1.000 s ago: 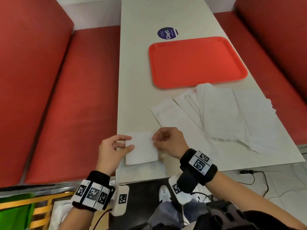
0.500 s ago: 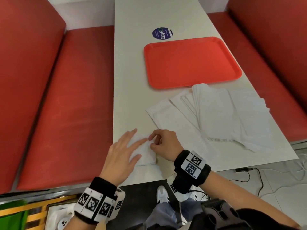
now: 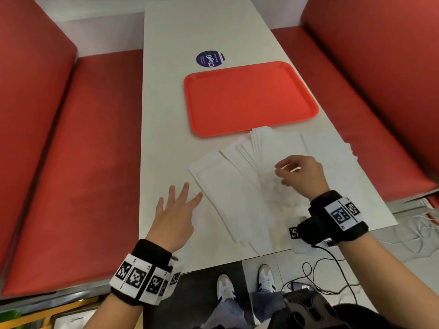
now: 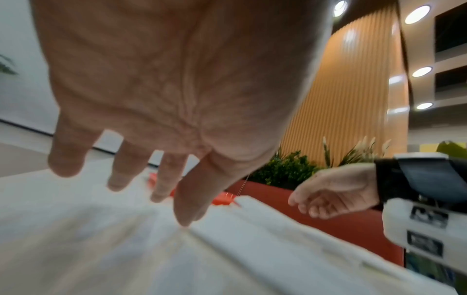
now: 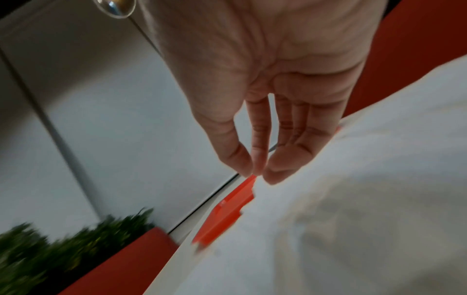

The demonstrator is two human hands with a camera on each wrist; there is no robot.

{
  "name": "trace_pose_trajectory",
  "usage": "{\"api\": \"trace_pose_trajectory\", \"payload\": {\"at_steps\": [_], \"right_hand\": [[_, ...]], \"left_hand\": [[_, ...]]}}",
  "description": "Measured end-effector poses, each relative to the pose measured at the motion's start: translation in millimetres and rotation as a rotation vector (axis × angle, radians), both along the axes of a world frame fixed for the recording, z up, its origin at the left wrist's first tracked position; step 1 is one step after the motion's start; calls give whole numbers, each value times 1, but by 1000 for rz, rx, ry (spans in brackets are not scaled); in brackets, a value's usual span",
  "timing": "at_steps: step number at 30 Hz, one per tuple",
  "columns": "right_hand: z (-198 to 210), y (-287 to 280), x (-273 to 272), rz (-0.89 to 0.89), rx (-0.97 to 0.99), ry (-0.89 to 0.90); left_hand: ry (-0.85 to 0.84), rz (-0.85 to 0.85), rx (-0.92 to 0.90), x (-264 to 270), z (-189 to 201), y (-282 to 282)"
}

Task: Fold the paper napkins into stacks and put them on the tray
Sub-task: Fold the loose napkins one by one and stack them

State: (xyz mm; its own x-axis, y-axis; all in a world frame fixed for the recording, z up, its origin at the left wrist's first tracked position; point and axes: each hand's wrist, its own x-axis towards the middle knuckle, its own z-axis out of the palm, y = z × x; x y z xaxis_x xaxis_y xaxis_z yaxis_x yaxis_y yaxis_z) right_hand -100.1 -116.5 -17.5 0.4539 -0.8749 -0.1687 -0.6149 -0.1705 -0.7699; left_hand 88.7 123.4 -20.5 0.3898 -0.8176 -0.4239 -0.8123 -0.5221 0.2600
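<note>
A spread pile of unfolded white napkins (image 3: 237, 198) lies on the white table (image 3: 166, 115), just near of the empty orange tray (image 3: 249, 98). My left hand (image 3: 177, 210) lies flat on the table with fingers spread, its fingertips at the pile's left edge. In the left wrist view the index fingertip (image 4: 184, 221) touches the white surface. The folded napkin is not visible; it may be under this hand. My right hand (image 3: 297, 172) hovers over the pile's middle. Its thumb and fingertips (image 5: 252, 169) are drawn close together just above the paper, with nothing seen between them.
A round blue sticker (image 3: 210, 59) sits beyond the tray. Red benches (image 3: 83, 162) (image 3: 380, 115) flank the table on both sides. The near table edge runs just below my wrists, with cables (image 3: 320, 269) and my shoes on the floor.
My right hand left the folded napkin and moved right and forward over the unfolded pile. My left hand went from pinching the napkin's edge to lying flat with spread fingers.
</note>
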Motion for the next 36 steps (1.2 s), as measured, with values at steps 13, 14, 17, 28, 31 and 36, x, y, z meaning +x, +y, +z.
{"api": "trace_pose_trajectory", "payload": {"at_steps": [13, 14, 17, 28, 31, 36], "right_hand": [[-27, -58, -22, -93, 134, 57], [-27, -60, -21, -92, 149, 42], [-28, -64, -22, -103, 194, -2], [-23, -62, -19, -47, 3, -87], [-23, -60, -19, -44, 24, -118], [-25, -60, -25, -109, 40, -156]], "left_hand": [[494, 410, -354, -64, -2, -204], [484, 431, -348, -65, -5, -208], [492, 519, -338, -66, -14, -215], [407, 525, -306, -65, -28, -221], [357, 446, -259, -64, -30, -217], [400, 483, -343, -60, -33, -210]]}}
